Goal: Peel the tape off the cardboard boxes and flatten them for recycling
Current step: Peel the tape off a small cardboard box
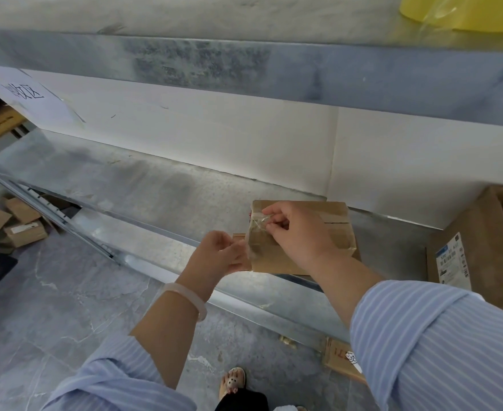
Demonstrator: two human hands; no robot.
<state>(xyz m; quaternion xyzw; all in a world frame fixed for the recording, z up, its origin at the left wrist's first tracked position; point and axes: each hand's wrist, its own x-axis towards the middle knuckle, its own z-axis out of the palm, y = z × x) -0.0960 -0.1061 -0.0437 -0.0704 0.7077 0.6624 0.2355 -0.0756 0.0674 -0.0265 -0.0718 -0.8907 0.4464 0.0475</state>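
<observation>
A strip of clear, crinkled tape (pixel 256 232) is pinched between thumb and fingertips of the right hand (pixel 299 231), at the left end of a small flat brown cardboard box (pixel 340 232). That end is gripped by the curled left hand (pixel 223 255). The box is laid on a grey metal shelf (pixel 155 188), near a larger open carton (pixel 478 241).

Brown cardboard box (pixel 318 232), blue-and-white striped sleeve (pixel 437 345), grey metal shelf (pixel 155 185), yellow roll (pixel 466 10)
</observation>
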